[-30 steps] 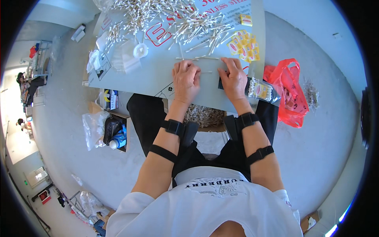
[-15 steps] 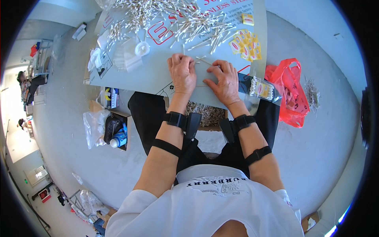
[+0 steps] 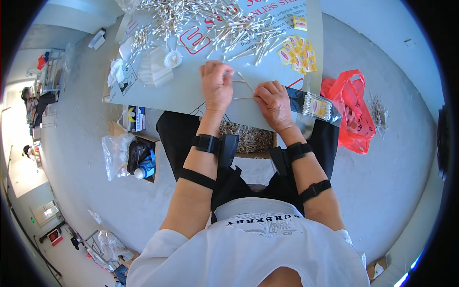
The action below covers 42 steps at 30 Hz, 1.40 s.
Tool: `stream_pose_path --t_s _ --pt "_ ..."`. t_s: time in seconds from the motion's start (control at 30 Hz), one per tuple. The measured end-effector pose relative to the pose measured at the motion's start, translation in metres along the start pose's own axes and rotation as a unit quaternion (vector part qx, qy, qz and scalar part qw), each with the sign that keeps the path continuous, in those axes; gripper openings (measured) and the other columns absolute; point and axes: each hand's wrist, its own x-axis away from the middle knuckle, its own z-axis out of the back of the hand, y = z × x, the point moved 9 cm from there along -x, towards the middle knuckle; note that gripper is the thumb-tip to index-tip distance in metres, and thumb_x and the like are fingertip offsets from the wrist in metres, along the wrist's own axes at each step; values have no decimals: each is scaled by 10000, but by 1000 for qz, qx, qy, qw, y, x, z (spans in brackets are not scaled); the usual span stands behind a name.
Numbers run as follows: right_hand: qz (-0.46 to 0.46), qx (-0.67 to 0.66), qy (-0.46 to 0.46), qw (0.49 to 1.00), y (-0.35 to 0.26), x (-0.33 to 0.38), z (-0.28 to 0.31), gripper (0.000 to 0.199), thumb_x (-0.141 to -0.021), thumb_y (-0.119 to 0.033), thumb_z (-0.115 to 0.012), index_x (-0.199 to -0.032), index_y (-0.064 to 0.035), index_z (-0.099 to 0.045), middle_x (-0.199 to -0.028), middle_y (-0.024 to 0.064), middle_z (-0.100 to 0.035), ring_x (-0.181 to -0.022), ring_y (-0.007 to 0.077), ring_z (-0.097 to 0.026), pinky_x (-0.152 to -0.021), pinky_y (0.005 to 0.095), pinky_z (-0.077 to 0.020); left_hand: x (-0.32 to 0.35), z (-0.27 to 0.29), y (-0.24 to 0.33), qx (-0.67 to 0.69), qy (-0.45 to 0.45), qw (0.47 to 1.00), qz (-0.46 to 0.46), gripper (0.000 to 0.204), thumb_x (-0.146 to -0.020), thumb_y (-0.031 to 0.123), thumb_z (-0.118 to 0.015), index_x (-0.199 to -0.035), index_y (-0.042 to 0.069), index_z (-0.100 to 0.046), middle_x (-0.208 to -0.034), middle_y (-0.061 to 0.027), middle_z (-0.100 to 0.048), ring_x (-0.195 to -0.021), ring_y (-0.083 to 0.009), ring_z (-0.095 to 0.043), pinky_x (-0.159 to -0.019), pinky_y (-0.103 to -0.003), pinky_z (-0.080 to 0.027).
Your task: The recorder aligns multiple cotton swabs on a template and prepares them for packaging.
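My right hand [image 3: 273, 103] is closed at the near part of the table, its thumb and fingers pinched on cotton swabs [image 3: 246, 82] whose white tips stick out to the left. My left hand [image 3: 216, 86] hovers just left of it with its fingers curled together; another thin swab stick shows at its fingertips, but what it grips is hidden. Beyond both hands spreads a big loose heap of cotton swabs [image 3: 177, 21]. A small round white-rimmed container [image 3: 173, 59] and clear plastic bags [image 3: 155, 71] lie left of my left hand.
Yellow printed cards [image 3: 299, 55] lie at the table's right. A clear packet of swabs [image 3: 317, 106] rests at the right edge, beside a red plastic bag [image 3: 354, 112]. Under the table edge sits a box of swabs [image 3: 248, 138]. A carton with a bottle [image 3: 145, 168] stands left.
My left hand has lifted slightly and moved a little left, away from the swabs. My right hand has come down and closed its fingers on swabs.
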Motion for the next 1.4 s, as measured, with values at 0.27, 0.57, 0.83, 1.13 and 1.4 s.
stream_pose_path --t_s 0.27,0.57,0.83,1.13,1.4 --pt "-10 -29 19 999 1 2 8 113 -736 -55 -681 -816 -77 -605 -907 54 -602 -873 283 -567 -785 403 -457 17 -10 16 -78 -65 995 -16 262 -690 -2 -720 -910 97 -619 -985 -75 -553 -1000 -329 -497 -865 -438 -416" --pt "-5 -50 4 999 -3 5 10 83 -752 -68 -684 -806 -74 -621 -905 52 -593 -891 280 -566 -779 400 -444 15 3 -17 -115 -63 988 82 165 -730 30 -688 -880 62 -625 -903 -111 -601 -933 -345 -541 -822 -450 -435" --pt "-18 -44 18 999 -3 9 10 83 -751 -83 -691 -799 -75 -624 -899 51 -589 -896 275 -564 -776 394 -438 -3 -15 -41 -166 -154 960 162 81 -783 86 -662 -817 35 -608 -811 -121 -605 -873 -349 -557 -755 -480 -446" --pt "-22 -51 21 998 -1 11 12 87 -731 -77 -694 -791 -76 -632 -899 54 -588 -898 275 -567 -778 394 -439 16 -15 29 -80 -206 969 -113 176 -731 -6 -689 -857 69 -592 -979 -55 -582 -998 -295 -525 -839 -414 -434" --pt "-23 -50 24 998 -2 11 11 93 -718 -73 -697 -784 -74 -632 -897 57 -592 -890 278 -569 -783 394 -445 13 6 13 -42 -160 983 -74 266 -674 14 -761 -896 71 -626 -1045 -59 -584 -1005 -306 -520 -881 -411 -448"
